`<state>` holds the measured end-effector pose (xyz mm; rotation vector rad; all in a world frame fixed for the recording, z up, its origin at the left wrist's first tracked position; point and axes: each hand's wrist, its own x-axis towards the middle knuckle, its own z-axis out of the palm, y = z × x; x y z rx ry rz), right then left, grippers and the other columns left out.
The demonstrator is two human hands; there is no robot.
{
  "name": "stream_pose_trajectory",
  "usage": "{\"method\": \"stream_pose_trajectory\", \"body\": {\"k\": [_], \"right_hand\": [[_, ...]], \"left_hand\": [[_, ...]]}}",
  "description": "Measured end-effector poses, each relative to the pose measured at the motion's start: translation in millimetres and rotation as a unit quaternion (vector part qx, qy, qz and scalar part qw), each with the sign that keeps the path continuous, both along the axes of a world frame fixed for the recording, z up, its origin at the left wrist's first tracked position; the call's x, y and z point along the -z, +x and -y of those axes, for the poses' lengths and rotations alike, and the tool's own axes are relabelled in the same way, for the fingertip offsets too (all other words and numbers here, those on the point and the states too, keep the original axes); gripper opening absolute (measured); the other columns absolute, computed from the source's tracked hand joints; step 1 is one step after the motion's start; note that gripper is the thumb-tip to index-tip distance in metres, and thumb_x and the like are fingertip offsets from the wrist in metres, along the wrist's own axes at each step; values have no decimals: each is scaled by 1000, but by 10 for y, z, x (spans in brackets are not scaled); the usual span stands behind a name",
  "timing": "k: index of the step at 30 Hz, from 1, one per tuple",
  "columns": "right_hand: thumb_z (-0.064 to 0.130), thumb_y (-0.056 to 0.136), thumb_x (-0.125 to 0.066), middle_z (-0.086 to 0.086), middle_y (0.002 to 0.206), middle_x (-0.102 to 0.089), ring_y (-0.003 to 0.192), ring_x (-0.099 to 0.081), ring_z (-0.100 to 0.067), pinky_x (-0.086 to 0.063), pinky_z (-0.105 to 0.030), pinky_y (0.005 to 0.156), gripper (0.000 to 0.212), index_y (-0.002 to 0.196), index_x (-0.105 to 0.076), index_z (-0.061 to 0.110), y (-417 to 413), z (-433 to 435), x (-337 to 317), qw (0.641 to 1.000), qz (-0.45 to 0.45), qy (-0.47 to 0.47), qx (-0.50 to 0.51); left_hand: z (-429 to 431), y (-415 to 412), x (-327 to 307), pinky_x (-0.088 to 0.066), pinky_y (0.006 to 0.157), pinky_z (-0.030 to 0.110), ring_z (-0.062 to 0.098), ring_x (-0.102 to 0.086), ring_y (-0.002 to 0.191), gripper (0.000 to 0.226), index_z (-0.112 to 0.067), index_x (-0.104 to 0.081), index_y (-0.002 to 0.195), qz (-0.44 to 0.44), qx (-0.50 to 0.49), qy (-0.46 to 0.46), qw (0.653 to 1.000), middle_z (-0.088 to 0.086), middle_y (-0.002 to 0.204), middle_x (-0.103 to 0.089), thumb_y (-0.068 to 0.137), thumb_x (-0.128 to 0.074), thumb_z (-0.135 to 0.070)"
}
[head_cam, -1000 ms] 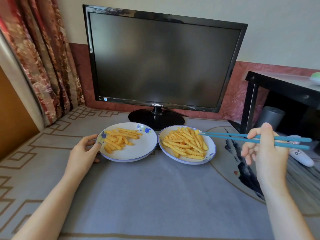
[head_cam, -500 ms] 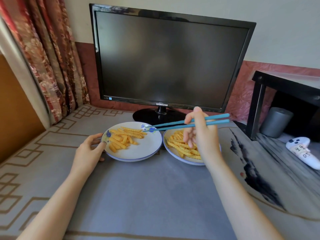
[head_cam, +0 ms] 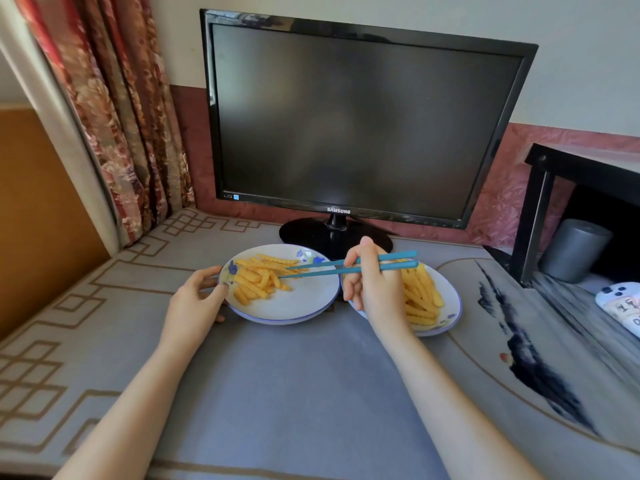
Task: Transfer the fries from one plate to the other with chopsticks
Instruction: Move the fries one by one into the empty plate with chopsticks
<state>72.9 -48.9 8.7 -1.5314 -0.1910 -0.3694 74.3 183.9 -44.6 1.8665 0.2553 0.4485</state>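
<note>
Golden crinkle-cut fries (head_cam: 258,282) lay on white blue-rimmed plate (head_cam: 298,303), nine o'clock of right hand (head_cam: 375,289). It pinched teal chopsticks (head_cam: 398,266); left hand (head_cam: 194,303) gripped the rim.

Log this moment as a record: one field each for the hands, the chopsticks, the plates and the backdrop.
left hand: holds the rim of the left plate
right hand: grips the chopsticks, in front of the right plate
chopsticks: blue, pointing left, tips slightly apart at the left-plate fries; whether a fry is pinched cannot be told
left plate: white, fries heaped on its left half
right plate: white, right-plate fries partly hidden by the right hand
backdrop: dark monitor behind both plates
</note>
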Motion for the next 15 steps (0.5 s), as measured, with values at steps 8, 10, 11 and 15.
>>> {"method": "stream_pose_trajectory", "body": {"k": [8, 10, 11, 15], "right_hand": [[33, 102, -36, -8, 39, -46, 30, -33, -17, -27, -23, 36, 45, 66, -49, 10, -106, 19, -104, 999, 5, 35, 35], [32, 102, -37, -10, 39, -45, 29, -33, -17, -27, -21, 35, 45, 65, -48, 10, -128, 52, -135, 998, 8, 45, 45], [32, 102, -37, -10, 39, -45, 30, -33, -17, -27, -21, 34, 45, 65, -48, 10, -136, 66, -149, 998, 11, 47, 50], [33, 102, -37, -12, 42, -45, 32, -34, -19, -28, -21, 35, 45, 65, -48, 10, -185, 141, -179, 997, 17, 39, 67]], "left_hand": [[-11, 6, 9, -45, 43, 9, 19, -58, 52, 31, -15, -59, 121, 0, -1, 2, 1000, 2, 105, -65, 91, -53, -11], [-9, 10, 9, -46, 43, 10, 21, -58, 55, 31, -15, -58, 122, 1, 0, 0, 1000, 3, 105, -64, 92, -53, -11], [-11, 9, 9, -46, 43, 10, 21, -58, 56, 31, -15, -58, 122, 0, 0, -1, 1000, 3, 105, -64, 92, -52, -11], [-17, 8, 16, -47, 44, 11, 21, -59, 58, 31, -16, -59, 121, 0, 3, -2, 1000, 3, 106, -65, 91, -53, -11]]}}
